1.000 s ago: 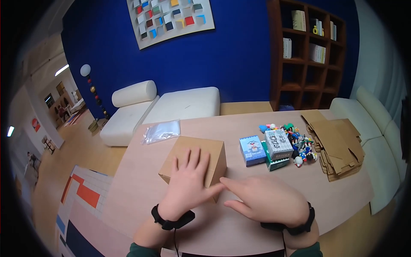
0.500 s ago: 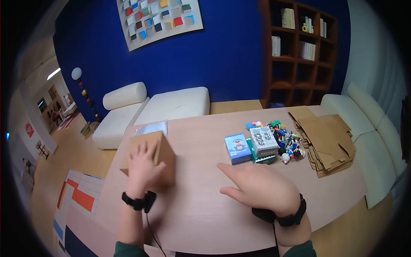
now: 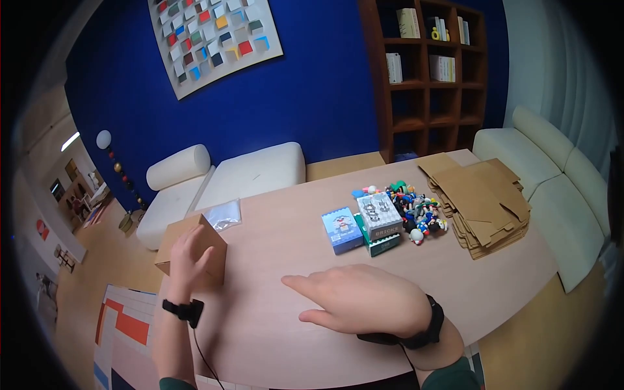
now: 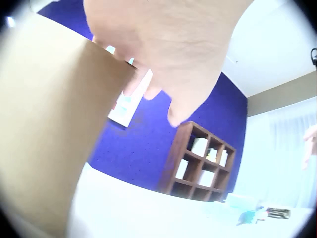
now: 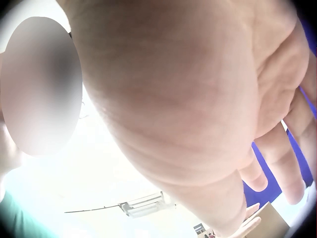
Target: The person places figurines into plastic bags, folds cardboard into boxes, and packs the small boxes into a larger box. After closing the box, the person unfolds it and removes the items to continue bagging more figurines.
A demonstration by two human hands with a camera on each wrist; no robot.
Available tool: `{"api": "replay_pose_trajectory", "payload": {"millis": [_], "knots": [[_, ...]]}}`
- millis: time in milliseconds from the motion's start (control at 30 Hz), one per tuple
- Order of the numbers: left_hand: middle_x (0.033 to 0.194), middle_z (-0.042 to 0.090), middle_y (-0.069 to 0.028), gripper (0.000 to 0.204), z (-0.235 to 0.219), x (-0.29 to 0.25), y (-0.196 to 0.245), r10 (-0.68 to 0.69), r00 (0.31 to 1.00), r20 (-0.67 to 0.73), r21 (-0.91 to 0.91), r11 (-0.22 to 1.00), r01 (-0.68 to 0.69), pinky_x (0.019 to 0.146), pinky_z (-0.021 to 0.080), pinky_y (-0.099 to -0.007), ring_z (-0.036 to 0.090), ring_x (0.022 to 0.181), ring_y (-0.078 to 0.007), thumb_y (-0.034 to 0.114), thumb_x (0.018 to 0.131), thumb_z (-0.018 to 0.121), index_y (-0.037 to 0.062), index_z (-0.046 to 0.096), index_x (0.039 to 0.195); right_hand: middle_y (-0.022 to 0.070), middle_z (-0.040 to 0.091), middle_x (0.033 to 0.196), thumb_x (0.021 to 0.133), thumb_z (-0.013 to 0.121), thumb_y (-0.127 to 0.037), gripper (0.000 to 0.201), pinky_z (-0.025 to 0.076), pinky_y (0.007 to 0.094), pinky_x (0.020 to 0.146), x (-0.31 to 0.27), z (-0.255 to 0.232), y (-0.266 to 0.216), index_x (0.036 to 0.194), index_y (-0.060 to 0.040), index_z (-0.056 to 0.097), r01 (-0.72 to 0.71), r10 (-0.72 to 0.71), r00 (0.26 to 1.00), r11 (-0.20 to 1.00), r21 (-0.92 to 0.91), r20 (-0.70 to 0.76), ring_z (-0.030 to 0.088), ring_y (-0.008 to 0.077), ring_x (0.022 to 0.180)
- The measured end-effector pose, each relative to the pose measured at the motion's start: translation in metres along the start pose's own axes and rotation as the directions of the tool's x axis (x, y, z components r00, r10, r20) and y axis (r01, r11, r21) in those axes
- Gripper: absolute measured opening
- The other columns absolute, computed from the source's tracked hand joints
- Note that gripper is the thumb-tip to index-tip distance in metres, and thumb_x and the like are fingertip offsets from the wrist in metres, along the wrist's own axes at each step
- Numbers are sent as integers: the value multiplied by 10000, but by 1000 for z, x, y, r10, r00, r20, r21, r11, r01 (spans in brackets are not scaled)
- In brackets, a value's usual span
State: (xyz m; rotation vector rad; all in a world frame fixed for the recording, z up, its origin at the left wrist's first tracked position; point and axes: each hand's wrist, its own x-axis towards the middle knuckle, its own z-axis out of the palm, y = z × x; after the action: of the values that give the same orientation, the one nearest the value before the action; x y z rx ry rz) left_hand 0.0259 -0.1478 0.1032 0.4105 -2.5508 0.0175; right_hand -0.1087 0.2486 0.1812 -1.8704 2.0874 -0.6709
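One cardboard box (image 4: pixel 52 114) beneath the left hand (image 3: pixel 187 265).

The plain brown, box-shaped cardboard carton (image 3: pixel 216 250) sits beneath the left hand (image 3: pixel 188 260), one side face exposed toward the right hand (image 3: pixel 364 299).

- "BRICKS" on the grey-and-white rectangular box (image 3: pixel 379 214), nearer the far edge of the pale wooden table (image 3: pixel 273 250)
- blue rectangular box (image 3: pixel 342 231) just left of it: any print's way too tiny tbh
- pale book spines (image 3: pixel 442 68) on the brown wooden shelf (image 3: pixel 426 104): too blurry
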Motion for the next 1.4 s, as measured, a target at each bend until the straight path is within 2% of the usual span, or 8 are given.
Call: {"api": "replay_pose_trajectory", "payload": {"millis": [167,300,533,667,833,1100,1167,1400], "knots": [[977,681,-56,208,36,-12,99,-62,975,215,-897,382,222,845,505,-277,650,934,-126,112,1004,599,-17,679,1146,215,688,940,969,630,-275,468,526,496,772,15,17,6,1337,-13,509,20,-20,1000,1000,-5,14,660,411,920],[781,585,27,195,99,-14,132,59,808,586,-804,-82,589,728,469,-251,548,749,-81,188,1027,595,24,679,1092,212,684,902,959,638,-255,419,520,503,763,29,37,9,1282,-17,518,19,-21,997,1000,23,74,663,406,898],[640,388,31,237,153,-20,105,152,790,594,-331,-849,412,632,385,-277,399,627,-110,267,1050,504,78,630,979,219,696,922,956,629,-239,405,526,503,753,53,56,26,1305,-53,544,-71,78,987,996,-59,139,672,402,880],[643,378,24,220,150,-19,105,200,801,565,-267,-874,407,659,392,-286,397,639,-123,259,1042,499,74,617,1017,177,722,958,954,622,-139,332,555,395,759,66,31,37,1274,-52,613,52,-44,957,998,22,-285,703,291,870],[680,396,17,198,149,-18,107,187,798,573,-330,-838,434,689,408,-295,420,670,-127,255,1037,501,78,568,1093,110,738,1059,942,636,-91,295,544,338,829,34,-23,100,1232,-42,645,55,120,397,986,154,-910,708,190,930],[751,453,6,208,147,-15,111,174,788,590,-354,-822,446,766,466,-328,481,739,-140,257,1028,523,78,556,1128,247,469,1500,888,726,-364,700,323,460,1188,-104,-10,291,1416,28,486,-936,403,304,-42,-349,-863,401,390,1427],[775,478,3,213,147,-16,109,198,776,598,-349,-808,475,786,482,-331,497,755,-139,257,1025,533,76,553,1137,283,449,1503,852,738,-484,817,329,462,1185,-116,-5,309,1432,29,477,-981,742,84,-57,-188,-665,373,427,1437],[806,547,-6,226,150,-17,109,209,787,580,-380,-785,489,803,500,-325,550,798,-130,256,1032,531,74,552,1163,275,695,1144,867,717,-479,548,562,489,911,-102,-3,293,1071,29,719,-985,766,91,-23,-169,-636,673,411,1104]]}}
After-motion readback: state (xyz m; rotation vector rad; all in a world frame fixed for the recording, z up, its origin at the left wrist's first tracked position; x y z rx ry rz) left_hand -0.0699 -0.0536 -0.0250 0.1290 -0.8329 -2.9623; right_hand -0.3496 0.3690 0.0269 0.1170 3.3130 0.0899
